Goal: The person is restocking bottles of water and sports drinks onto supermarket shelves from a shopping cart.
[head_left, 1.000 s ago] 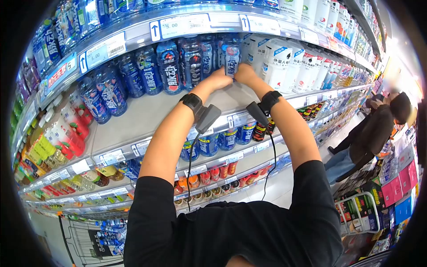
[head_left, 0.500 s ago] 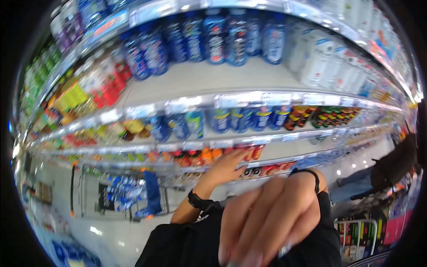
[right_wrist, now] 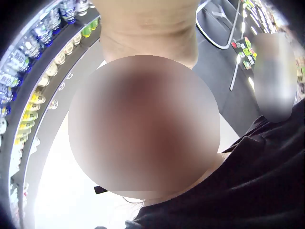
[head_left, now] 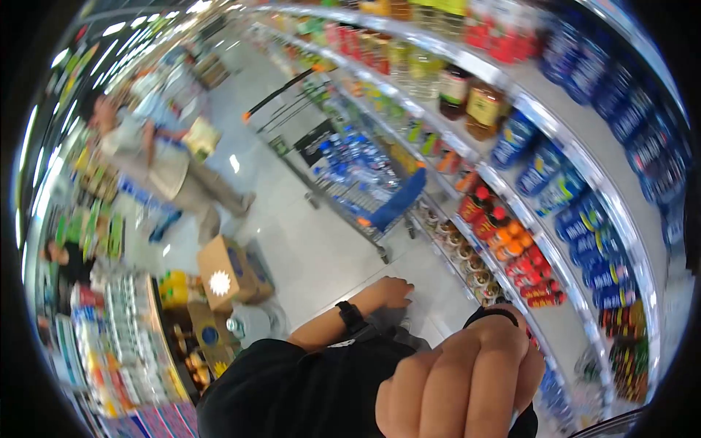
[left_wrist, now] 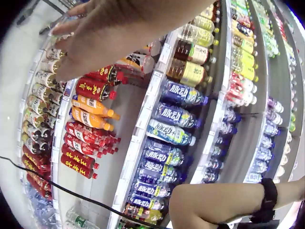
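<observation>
My left hand point(head_left: 391, 293), with a black band at its wrist, is held low in front of my body over the floor. In the left wrist view its loosely spread fingers point(left_wrist: 71, 36) overlap the lower shelves, with nothing in them. Close to the head camera is my right hand point(head_left: 460, 379), raised and seen from the back. Its fingers bend downward, their tips cut off by the frame edge, and no object shows in them. In the right wrist view only the wrist point(right_wrist: 147, 33) shows, close to a blurred area. The right forearm point(left_wrist: 219, 202) is bent upward.
Shelves of drinks run along the right, with blue bottles point(head_left: 566, 66), orange bottles point(head_left: 511, 239) and red bottles point(head_left: 529, 266). A shopping cart point(head_left: 281, 150) holding several water bottles point(head_left: 358, 160) stands ahead. At left are a person point(head_left: 157, 150), a cardboard box point(head_left: 226, 274) and stacked goods point(head_left: 131, 328).
Both hands have left the blue bottle on the shelf; the left dropped low, the right rose toward the head camera. The view has turned left, bringing the cart and aisle to the middle.
</observation>
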Available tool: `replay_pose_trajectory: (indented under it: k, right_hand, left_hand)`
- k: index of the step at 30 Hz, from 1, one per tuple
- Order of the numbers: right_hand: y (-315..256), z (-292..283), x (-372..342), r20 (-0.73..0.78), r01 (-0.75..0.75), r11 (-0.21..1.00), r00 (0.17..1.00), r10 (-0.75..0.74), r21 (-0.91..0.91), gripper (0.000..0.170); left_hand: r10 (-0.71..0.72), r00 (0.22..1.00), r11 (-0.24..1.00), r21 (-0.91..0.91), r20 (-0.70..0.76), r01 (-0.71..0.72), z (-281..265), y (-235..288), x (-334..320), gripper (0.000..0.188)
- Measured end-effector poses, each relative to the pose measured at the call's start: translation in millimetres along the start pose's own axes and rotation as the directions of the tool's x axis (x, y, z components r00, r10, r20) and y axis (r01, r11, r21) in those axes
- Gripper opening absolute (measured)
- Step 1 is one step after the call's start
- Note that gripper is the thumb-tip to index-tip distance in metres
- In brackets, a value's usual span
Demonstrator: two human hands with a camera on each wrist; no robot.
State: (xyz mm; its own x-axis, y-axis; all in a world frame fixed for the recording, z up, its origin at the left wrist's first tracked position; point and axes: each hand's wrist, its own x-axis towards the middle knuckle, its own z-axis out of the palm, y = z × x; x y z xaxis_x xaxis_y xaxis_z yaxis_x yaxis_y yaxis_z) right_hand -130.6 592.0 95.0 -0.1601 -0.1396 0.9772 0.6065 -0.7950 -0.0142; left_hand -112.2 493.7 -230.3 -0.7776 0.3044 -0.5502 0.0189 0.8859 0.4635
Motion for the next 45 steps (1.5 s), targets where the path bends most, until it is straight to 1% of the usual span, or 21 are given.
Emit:
replay_pose_trajectory:
  k: [2, 4, 7, 10, 12, 15, 16, 17, 19, 20, 22, 24, 26, 27, 30, 34, 35, 38, 42, 43, 45]
  right_hand:
    - [9.7, -15.5, 11.1, 0.046, -0.19, 0.979, 0.981, 0.187, 0.075, 0.024]
    - [42.3, -30.4, 5.4, 0.045, -0.139, 0.984, 0.99, 0.135, 0.113, 0.023]
    - [90.7, -45.2, 0.8, -0.012, -0.086, 0.988, 0.996, 0.088, 0.13, 0.023]
    - [103.8, -68.4, 21.8, -0.021, -0.4, 0.881, 0.908, 0.418, 0.252, 0.023]
    - [150.8, -93.2, 19.5, -0.013, -0.297, 0.914, 0.95, 0.313, 0.277, 0.023]
    - [187.3, -138.3, -11.6, -0.159, -0.392, 0.913, 0.914, 0.373, -0.11, 0.023]
    - [199.2, -163.6, -24.1, -0.211, -0.449, 0.816, 0.893, 0.397, -0.363, 0.023]
    - [210.3, -203.8, -36.4, -0.149, -0.421, 0.512, 0.86, 0.488, -0.749, 0.028]
    - [239.6, -254.5, -96.6, -0.345, -0.31, -0.156, 0.782, 0.519, -0.938, 0.032]
    - [243.5, -285.5, -155.8, -0.457, -0.222, -0.428, 0.664, 0.592, -0.876, 0.035]
    - [220.1, -317.2, -253.7, -0.635, -0.04, -0.714, 0.493, 0.595, -0.699, 0.035]
    - [190.5, -322.7, -334.6, -0.896, -0.352, -0.84, 0.325, 0.303, -0.412, 0.034]
    - [162.1, -307.9, -368.0, -0.902, -0.31, -0.884, 0.368, 0.227, -0.349, 0.031]
    - [152.8, -302.6, -380.4, -0.899, -0.289, -0.902, 0.391, 0.196, -0.322, 0.029]
    - [141.4, -308.3, -375.3, -0.98, -0.505, -0.842, 0.153, 0.131, -0.191, 0.021]
    - [133.2, -336.5, -344.3, -0.963, -0.488, -0.871, -0.208, 0.173, -0.052, 0.027]
    - [127.1, -340.6, -352.7, -0.977, -0.519, -0.851, -0.13, 0.169, -0.078, 0.03]
    - [112.6, -358.4, -348.9, -0.906, -0.579, -0.798, -0.229, 0.356, -0.167, 0.032]
    - [96.7, -388.3, -331.3, -0.595, -0.764, -0.645, -0.523, 0.61, 0.011, 0.03]
    - [95.3, -397.9, -348.9, -0.535, -0.758, -0.652, -0.541, 0.649, -0.025, 0.029]
    - [89.1, -414.5, -375.0, -0.479, -0.79, -0.593, -0.586, 0.653, 0.157, 0.026]
  left_hand:
    - [0.026, 0.995, 0.993, -0.111, -0.101, -0.037, 7.6, -23.7, -14.3, 0.049]
    - [0.027, 0.986, 0.975, -0.212, -0.163, -0.062, 23.6, -54.8, -20.6, 0.05]
    - [-0.111, 0.993, 0.979, -0.175, -0.036, 0.103, 26.5, -98.5, -34.3, 0.052]
    - [-0.13, 0.991, 0.968, -0.222, -0.042, 0.118, 16.6, -144.7, -51.1, 0.052]
    - [-0.141, 0.983, 0.964, -0.242, -0.116, 0.11, 4.9, -179.8, -63.0, 0.052]
    - [-0.213, 0.937, 0.945, -0.304, -0.278, 0.125, -24.2, -217.2, -104.1, 0.053]
    - [-0.181, 0.935, 0.955, -0.28, -0.306, 0.093, -6.8, -255.4, -88.5, 0.054]
    - [-0.136, 0.935, 0.966, -0.252, -0.326, 0.053, 16.3, -295.2, -65.8, 0.054]
    - [-0.114, 0.852, 0.947, -0.316, -0.511, -0.063, 30.7, -334.8, -65.7, 0.054]
    - [-0.273, 0.936, 0.909, -0.38, -0.224, 0.174, -12.1, -317.6, -94.4, 0.052]
    - [-0.246, 0.958, 0.885, -0.438, -0.151, 0.158, -13.8, -335.1, -89.5, 0.047]
    - [-0.193, 0.969, 0.912, -0.392, -0.155, 0.119, -12.5, -345.4, -79.5, 0.042]
    - [-0.186, 0.975, 0.904, -0.411, -0.121, 0.121, -17.3, -351.4, -64.6, 0.043]
    - [-0.143, 0.969, 0.897, -0.439, -0.202, 0.041, -18.1, -351.6, -56.6, 0.037]
    - [-0.063, 0.95, 0.821, -0.557, -0.307, -0.125, -47.9, -340.6, -35.1, 0.029]
    - [-0.087, 0.871, 0.8, -0.555, -0.484, -0.228, -90.9, -330.7, -7.0, 0.021]
    - [-0.119, 0.855, 0.795, -0.564, -0.505, -0.223, -96.5, -331.6, 1.7, 0.021]
    - [-0.155, 0.838, 0.811, -0.553, -0.522, -0.194, -116.7, -333.2, 20.5, 0.021]
    - [-0.248, 0.858, 0.816, -0.574, -0.449, -0.065, -130.8, -339.8, 47.9, 0.026]
    - [-0.251, 0.861, 0.84, -0.542, -0.443, -0.034, -128.8, -342.8, 53.9, 0.027]
    - [-0.26, 0.881, 0.849, -0.528, -0.396, 0.014, -110.4, -354.3, 70.6, 0.028]
